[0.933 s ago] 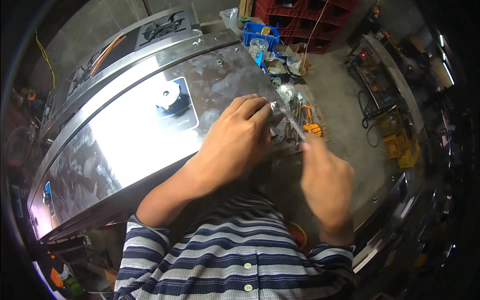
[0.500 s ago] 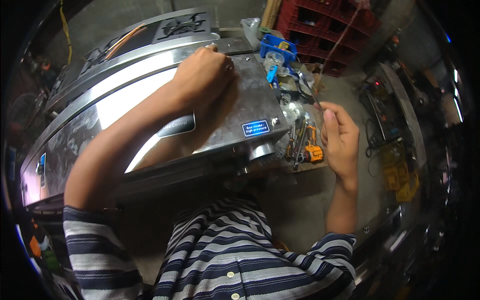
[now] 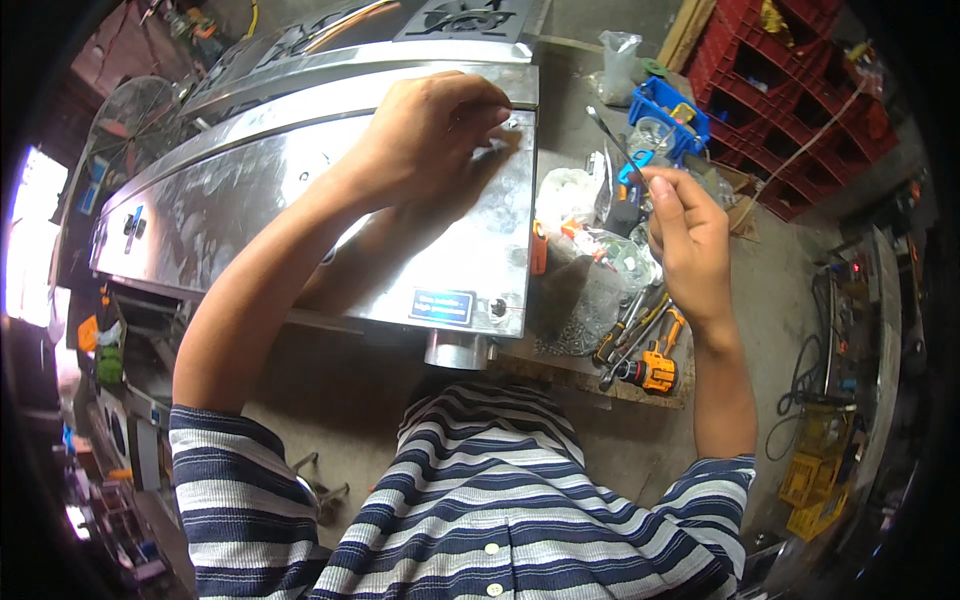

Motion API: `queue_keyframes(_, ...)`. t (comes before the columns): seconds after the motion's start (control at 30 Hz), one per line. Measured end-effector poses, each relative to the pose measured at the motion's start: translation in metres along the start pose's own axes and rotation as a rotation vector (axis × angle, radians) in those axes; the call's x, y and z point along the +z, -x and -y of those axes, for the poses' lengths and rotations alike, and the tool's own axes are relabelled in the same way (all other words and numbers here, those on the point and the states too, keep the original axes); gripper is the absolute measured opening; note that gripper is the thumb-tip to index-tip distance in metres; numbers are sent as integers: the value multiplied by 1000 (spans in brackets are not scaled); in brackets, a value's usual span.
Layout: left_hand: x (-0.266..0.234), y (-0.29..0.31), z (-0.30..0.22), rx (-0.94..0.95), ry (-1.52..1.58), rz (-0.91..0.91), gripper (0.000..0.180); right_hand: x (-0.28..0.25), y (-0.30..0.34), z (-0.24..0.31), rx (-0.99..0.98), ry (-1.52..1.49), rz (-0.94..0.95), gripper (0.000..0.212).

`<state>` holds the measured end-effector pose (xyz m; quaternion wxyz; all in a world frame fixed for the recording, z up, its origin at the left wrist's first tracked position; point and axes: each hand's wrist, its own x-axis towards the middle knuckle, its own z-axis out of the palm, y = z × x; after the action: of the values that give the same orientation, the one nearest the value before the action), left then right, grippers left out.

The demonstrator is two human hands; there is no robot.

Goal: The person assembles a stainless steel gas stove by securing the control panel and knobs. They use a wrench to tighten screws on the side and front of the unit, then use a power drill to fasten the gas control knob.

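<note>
Right hand (image 3: 690, 235) at 2 o'clock, gripping the wrench (image 3: 612, 135) between thumb and bent fingers. Wrench is at 1 o'clock, ringed end up toward 11; held by the near end, presumably so the far end stays free and gets reach. Not touching the panel.

Left hand (image 3: 440, 125) near 12 o'clock, over the steel panel (image 3: 480, 230), fingers curled beside the small bolt (image 3: 513, 124) at the panel's 1 o'clock corner. Can't tell if it pinches anything or touches the bolt. Forearm crosses the panel, likely because the corner is on its far side.

Blue label (image 3: 441, 306) near centre, bolt hole beside it at 3 o'clock. Orange drill (image 3: 658, 371) at 4 o'clock on the wooden counter (image 3: 540, 374) among hand tools, probably parked within right-side reach.
</note>
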<state>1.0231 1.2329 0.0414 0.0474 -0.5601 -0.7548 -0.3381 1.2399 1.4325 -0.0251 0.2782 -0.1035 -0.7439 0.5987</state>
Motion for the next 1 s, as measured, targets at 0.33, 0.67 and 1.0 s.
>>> queue_keyframes(0.33,29,-6,0,-63,-156,-104,16,2,-37,-26,-44,-95,143,26)
queue_keyframes(0.67,19,-3,-4,-86,-209,3,15,-11,-52,-35,-215,105,123,25)
queue_keyframes(1.0,4,-15,-8,-65,-269,142,15,-30,-72,-5,-256,320,267,20)
